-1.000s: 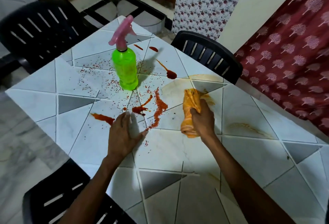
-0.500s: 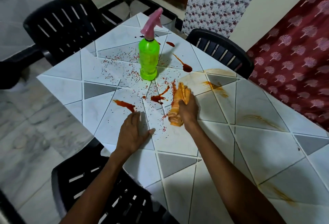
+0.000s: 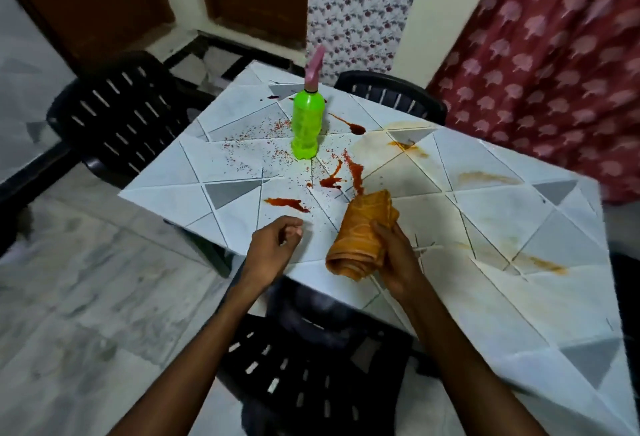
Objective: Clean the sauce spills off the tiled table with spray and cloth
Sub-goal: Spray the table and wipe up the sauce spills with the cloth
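Note:
The white tiled table [image 3: 433, 262] carries red sauce spills [image 3: 287, 203] and scattered red specks around a green spray bottle [image 3: 306, 127] with a pink trigger, standing upright near the far corner. My right hand [image 3: 398, 255] grips a bunched orange cloth [image 3: 363, 235] just above the table near its front edge, below a long red streak [image 3: 355, 172]. My left hand [image 3: 275, 245] hovers over the table's near edge with its fingers loosely curled, holding nothing. Faint orange smears [image 3: 485, 177] mark the tiles to the right.
Black plastic chairs stand at the left [image 3: 121, 117], behind the far edge [image 3: 391, 93], and right below me [image 3: 311, 359]. A red patterned curtain [image 3: 554, 72] hangs on the right. Marble floor [image 3: 86, 280] lies to the left.
My right hand has pulled the cloth back toward me and lifted it off the tiles. My left hand has come off the table and curled its fingers. The view has pulled back.

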A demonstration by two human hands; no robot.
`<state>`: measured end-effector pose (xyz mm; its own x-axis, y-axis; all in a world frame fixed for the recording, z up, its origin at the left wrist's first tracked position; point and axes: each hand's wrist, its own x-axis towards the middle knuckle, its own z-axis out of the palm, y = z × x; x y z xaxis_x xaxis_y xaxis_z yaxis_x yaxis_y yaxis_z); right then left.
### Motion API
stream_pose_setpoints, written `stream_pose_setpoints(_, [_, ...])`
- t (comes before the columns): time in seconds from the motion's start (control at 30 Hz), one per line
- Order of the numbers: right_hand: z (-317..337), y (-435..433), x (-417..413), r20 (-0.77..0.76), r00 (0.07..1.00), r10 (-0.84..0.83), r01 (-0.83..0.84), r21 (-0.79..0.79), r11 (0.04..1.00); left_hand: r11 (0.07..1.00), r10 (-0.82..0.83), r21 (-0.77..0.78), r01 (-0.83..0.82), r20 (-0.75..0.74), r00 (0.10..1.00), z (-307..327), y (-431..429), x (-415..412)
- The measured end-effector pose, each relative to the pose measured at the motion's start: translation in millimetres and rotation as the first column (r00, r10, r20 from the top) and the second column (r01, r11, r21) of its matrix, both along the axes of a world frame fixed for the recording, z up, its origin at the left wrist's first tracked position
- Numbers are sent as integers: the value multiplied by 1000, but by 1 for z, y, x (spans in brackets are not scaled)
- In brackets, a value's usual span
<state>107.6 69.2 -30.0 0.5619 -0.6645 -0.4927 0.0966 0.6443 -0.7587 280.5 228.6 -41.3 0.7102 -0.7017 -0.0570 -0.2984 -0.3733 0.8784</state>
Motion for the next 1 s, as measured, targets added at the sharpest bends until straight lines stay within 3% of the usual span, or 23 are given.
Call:
stream_pose_setpoints(0.13, [20,52,-4,44,996,-82,80,58,995,992,-123,12,123,22,992,15,34,14])
stream_pose_setpoints(0.3, [22,82,1,47,995,-93,87,113,990,989,-146,-16,146,-13,989,23,51,27])
stream_pose_setpoints(0.73, [1,91,85,10,983,-182,182,50,982,976,-217,20,217,30,976,-2,41,120])
stream_pose_setpoints(0.87, [-1,94,138,-62,947,-314,318,70,946,936,-350,52,349,2,937,-25,17,193])
stream_pose_setpoints(1.0, [-4,104,186,-116,883,-455,464,61,884,848,-525,131,514,77,847,-47,-8,252])
